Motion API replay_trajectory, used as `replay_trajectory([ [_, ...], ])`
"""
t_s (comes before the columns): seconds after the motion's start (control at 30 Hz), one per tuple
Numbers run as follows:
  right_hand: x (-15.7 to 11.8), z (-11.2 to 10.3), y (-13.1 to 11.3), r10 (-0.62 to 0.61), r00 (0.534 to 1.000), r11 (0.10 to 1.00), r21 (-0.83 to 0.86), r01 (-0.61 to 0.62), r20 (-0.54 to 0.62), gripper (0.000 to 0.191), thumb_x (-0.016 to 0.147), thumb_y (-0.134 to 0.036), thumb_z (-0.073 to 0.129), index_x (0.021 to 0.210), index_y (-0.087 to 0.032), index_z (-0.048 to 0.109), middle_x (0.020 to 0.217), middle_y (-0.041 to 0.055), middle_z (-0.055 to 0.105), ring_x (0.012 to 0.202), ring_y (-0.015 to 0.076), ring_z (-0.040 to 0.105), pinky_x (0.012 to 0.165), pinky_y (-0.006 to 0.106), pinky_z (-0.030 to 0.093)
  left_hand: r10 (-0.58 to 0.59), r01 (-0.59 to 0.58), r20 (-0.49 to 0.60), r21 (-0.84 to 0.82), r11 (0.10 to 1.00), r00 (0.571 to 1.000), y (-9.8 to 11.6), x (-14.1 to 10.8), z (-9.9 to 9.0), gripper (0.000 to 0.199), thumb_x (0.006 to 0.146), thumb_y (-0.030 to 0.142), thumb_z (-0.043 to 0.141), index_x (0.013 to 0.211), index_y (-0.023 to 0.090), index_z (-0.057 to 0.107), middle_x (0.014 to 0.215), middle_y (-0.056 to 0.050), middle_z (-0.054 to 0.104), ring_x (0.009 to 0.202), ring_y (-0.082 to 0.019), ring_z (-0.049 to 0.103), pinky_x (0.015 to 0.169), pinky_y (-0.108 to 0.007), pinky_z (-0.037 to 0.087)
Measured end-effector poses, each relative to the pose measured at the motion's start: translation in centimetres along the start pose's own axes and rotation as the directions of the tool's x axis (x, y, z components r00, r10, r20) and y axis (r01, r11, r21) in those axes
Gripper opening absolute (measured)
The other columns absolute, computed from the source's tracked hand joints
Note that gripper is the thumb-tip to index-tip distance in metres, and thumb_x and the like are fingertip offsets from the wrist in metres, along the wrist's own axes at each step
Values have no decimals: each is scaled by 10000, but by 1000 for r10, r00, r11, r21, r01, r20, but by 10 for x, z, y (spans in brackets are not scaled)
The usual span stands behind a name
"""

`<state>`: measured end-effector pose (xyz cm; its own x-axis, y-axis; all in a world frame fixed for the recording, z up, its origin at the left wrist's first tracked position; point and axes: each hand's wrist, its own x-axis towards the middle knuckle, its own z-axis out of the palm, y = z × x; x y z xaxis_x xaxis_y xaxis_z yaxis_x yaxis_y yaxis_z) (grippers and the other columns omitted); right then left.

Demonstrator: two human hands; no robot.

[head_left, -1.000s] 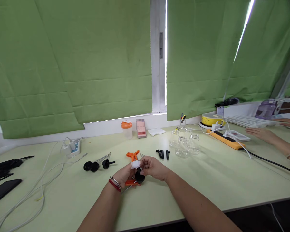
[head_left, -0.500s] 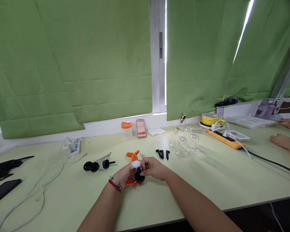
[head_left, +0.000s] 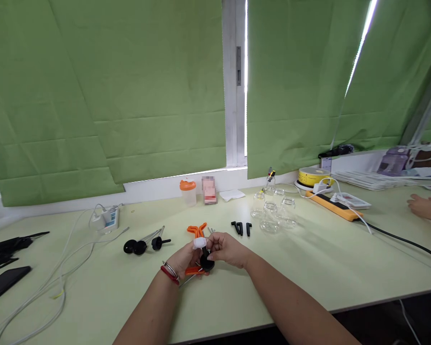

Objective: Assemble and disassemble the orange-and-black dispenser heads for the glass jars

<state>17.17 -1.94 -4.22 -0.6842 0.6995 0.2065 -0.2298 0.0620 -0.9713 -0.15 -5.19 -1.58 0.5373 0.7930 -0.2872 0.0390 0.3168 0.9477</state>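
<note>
Close to the table's front edge, my left hand (head_left: 186, 261) is closed around a black round cap (head_left: 207, 263) with a short black stem. White material (head_left: 200, 243) covers the end of a left-hand digit, beside the stem. My right hand (head_left: 227, 249) pinches the cap's right side with thumb and fingers. A thin metal rod (head_left: 187, 281) sticks out below the left hand; whether it joins the cap is hidden. An orange plastic piece (head_left: 194, 271) lies under the hands, and more orange pieces (head_left: 197, 230) are just beyond them.
Black caps with metal rods (head_left: 140, 247) lie to the left, small black handles (head_left: 240, 227) to the right. Glass jars (head_left: 270, 220) stand behind right. Cables (head_left: 62, 268) cross the left side; an orange power strip (head_left: 334, 206) and another person's hand (head_left: 425, 207) are at right.
My two hands and the black cap stay nearly in place. At the far right, one of the other person's hands has moved, and only one shows now.
</note>
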Motion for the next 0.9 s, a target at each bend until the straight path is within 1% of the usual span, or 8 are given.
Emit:
replay_trajectory([
  [0.17,0,-1,0,-12,1000,1000,-1,12,1,344,568,-246,796,727,-164,502,755,-29,526,678,92,483,656,245,395,-6,6,3,-14,1000,1000,0,1,0,496,749,597,457,1021,184,506,706,-51,597,548,-189,588,438,-258,352],
  [0.53,1,0,-1,4,1000,1000,-5,-4,-10,363,554,-280,806,738,-166,515,748,-33,528,676,92,490,671,252,404,-19,19,-23,7,1000,1000,1,0,-1,488,770,596,406,1026,190,491,724,-63,593,560,-197,591,424,-257,350],
  [0.7,1,0,0,-4,1000,1000,-11,4,-13,364,549,-295,808,725,-166,517,755,-31,531,691,98,499,682,258,410,-21,21,-13,3,1000,1000,1,1,-1,488,758,613,420,1015,202,480,706,-43,579,544,-184,586,417,-248,343],
  [0.9,0,1,-2,-7,1000,1000,-23,6,-27,364,553,-289,807,745,-170,522,722,-43,511,668,91,479,668,252,400,-10,10,-10,20,1000,1000,0,2,-1,485,776,603,385,1018,195,486,696,-53,587,555,-197,591,403,-244,338],
])
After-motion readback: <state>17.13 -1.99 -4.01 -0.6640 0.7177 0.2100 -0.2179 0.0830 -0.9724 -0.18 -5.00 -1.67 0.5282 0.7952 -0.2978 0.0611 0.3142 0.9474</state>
